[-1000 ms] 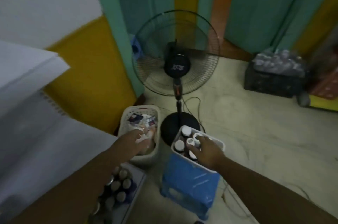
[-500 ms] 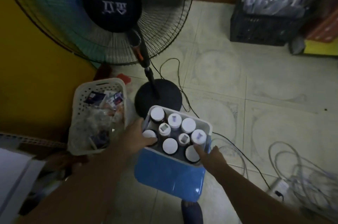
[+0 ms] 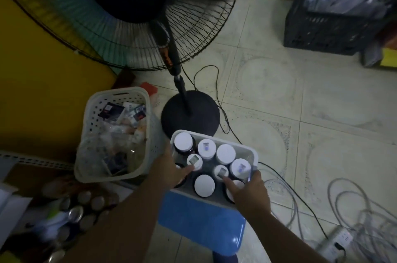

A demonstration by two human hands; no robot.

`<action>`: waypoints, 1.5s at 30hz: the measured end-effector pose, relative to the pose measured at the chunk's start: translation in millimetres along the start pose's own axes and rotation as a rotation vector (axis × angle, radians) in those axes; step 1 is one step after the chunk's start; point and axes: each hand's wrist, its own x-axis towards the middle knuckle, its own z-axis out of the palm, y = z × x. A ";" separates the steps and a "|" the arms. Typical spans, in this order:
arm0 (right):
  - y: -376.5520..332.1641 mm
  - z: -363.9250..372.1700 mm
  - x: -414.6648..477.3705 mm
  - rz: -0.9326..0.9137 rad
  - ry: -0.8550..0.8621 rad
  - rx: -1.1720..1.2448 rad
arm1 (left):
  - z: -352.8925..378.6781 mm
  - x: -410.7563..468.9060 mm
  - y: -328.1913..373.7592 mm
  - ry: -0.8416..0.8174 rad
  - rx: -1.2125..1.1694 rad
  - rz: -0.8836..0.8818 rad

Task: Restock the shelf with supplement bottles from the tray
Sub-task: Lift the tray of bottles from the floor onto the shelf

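**Both hands in the tray of bottles**

The white tray (image 3: pixel 254 152) stands on a blue stool (image 3: pixel 199 219), directly under both hands. It is full of dark bottles (image 3: pixel 225 154) with white caps, all standing upright and close together.

The left hand (image 3: pixel 170 168) lies over the near left corner of the tray. Its fingers are bent over a bottle that is mostly hidden, and one fingertip touches a small cap beside it. The right hand (image 3: pixel 250 195) lies over the near right corner, with its fingers bent on the cap of another bottle. If either hand really grips its bottle, I cannot tell.

Just left of the left hand stands a white basket (image 3: pixel 90 120) filled with packets. Beyond the hands is a standing fan (image 3: pixel 191 116) on the tiled floor (image 3: pixel 279 90). Right of the right hand lie loose cables (image 3: pixel 354 209). Below the left arm are some cans (image 3: pixel 83 217).
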 end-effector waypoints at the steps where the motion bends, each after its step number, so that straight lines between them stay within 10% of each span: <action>1: -3.0 -6.7 -2.7 -0.030 -0.029 -0.045 | -2.4 -11.7 -1.3 0.021 -0.017 0.001; 14: -202.9 -71.2 -118.7 -0.608 -0.420 -0.484 | -161.9 -208.1 17.4 0.571 -0.136 -0.260; 22: -337.5 -13.8 -242.9 -1.052 -0.584 -0.576 | -292.4 -337.4 -27.1 0.570 -0.543 -0.231; 45: -344.8 198.9 -309.7 -1.050 -0.657 -0.799 | -330.8 -359.3 -180.3 0.622 -0.630 -0.451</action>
